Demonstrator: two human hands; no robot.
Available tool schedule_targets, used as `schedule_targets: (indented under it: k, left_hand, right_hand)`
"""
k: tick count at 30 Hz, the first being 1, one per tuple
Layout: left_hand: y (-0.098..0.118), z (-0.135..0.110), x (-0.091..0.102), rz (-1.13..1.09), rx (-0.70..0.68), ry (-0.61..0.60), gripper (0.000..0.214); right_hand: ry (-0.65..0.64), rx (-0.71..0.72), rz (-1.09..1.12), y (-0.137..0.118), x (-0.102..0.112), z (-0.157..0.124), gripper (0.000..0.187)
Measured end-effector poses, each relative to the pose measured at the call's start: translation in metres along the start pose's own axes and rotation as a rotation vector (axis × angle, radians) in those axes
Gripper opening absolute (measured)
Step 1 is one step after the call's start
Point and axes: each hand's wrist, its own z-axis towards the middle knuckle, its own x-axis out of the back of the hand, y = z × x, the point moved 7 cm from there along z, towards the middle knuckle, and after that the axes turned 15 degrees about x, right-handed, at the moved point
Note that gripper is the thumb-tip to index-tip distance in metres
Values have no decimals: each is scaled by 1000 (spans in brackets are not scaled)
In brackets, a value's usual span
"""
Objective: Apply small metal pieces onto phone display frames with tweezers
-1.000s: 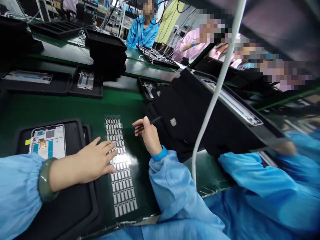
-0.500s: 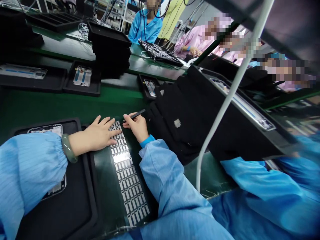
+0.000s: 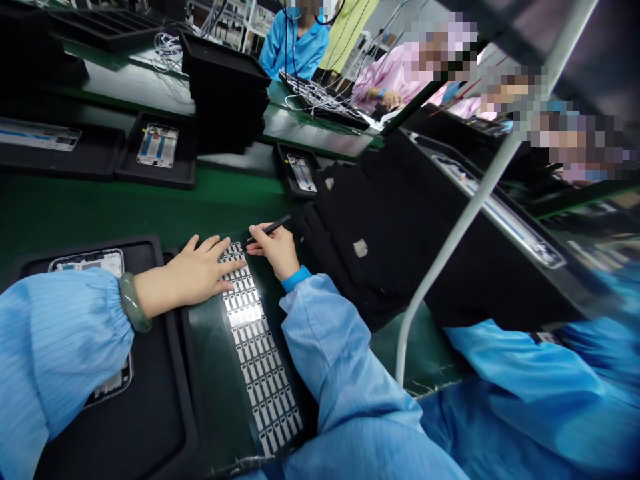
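My left hand (image 3: pixel 197 275) lies flat with its fingers spread, the fingertips resting on the far end of a clear sheet of small silver rectangular pieces (image 3: pixel 255 347). That sheet sits on the green belt in long rows. My right hand (image 3: pixel 274 250) rests just beside the sheet's far end, pinching black tweezers (image 3: pixel 270 228). Their tips point towards my hand's side of the sheet, though the exact contact is hidden. My left forearm covers most of a phone frame (image 3: pixel 87 262) in a black tray (image 3: pixel 165 373).
Several black trays hold phone frames along the green belt (image 3: pixel 150 203), and a tall stack of trays (image 3: pixel 225 93) stands behind. A black padded cover (image 3: pixel 370 247) and a white pipe (image 3: pixel 465 227) are on the right. Co-workers in blue and pink gowns sit beyond.
Both hands have moved forward to the sheet's far end, and my left forearm now covers more of the phone frame. The view has shifted slightly, with little change over the last half second.
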Motion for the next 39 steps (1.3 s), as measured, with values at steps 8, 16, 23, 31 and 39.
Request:
schedule_targets:
  k: [8,16,23,31,39]
  left_hand:
    - [-2,3,2,-146,-9,24,50]
    - [-20,-35,63,-509,86,178,42]
    - [-59,-91,71,-703,123,79,42]
    - [-122,-159,53,-487,220,156,48]
    - [-136,-185,15,-236,163,519,53]
  right_hand:
    - [-3,-61,209,-18,-1,-2,3]
    - [-128,93,461,-73,-45,-33,32]
    - [-475,171,441,-110,-108,-69,26]
    - [-473,126,468,-116,-150,-76,25]
    - [-481,-16,401,-66,-204,-71,33]
